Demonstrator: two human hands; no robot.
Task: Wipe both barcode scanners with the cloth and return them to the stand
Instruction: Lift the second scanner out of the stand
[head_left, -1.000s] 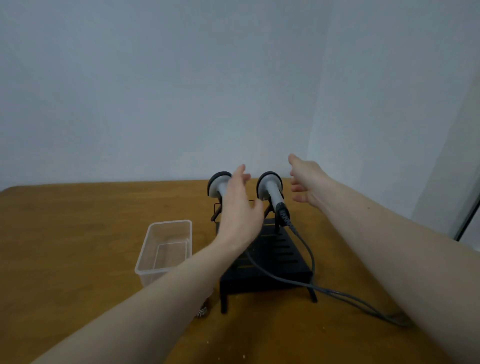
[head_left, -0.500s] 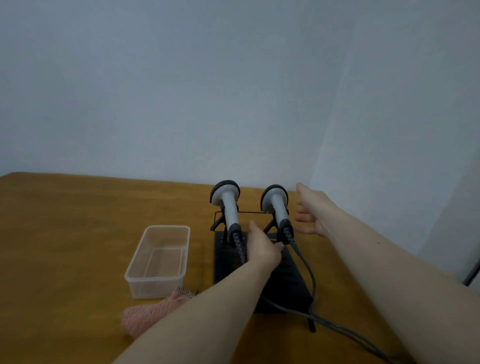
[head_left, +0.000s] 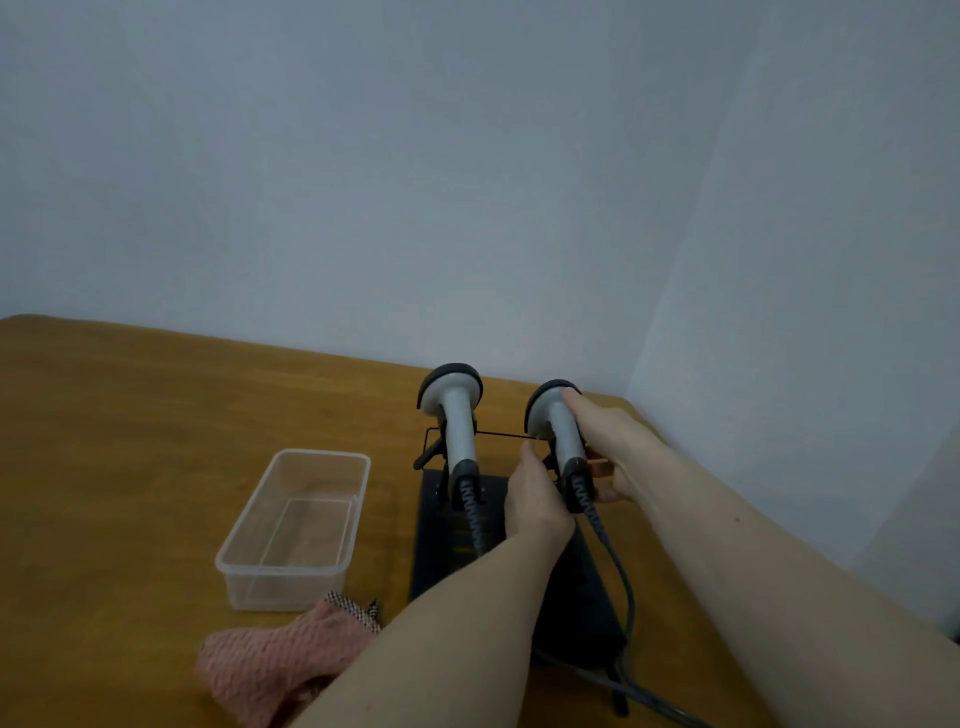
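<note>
the pink cloth (head_left: 280, 670) lies near on the left, by the clear box (head_left: 296, 530). the left scanner (head_left: 457, 426) sits in the black stand (head_left: 519, 571). the left hand (head_left: 532, 501) touches the right scanner (head_left: 558, 431); i cannot tell its grip. the right hand (head_left: 613, 457) wraps around it. lift it straight up, watching its cord (head_left: 618, 571).

Soft, dim, even light is falling across the scene, leaving the wall (head_left: 467, 182) looking bluish-grey and casting only faint shadows on the table (head_left: 130, 415). Wide-angle distortion is bending the edges, and slight blur is softening the forearms
</note>
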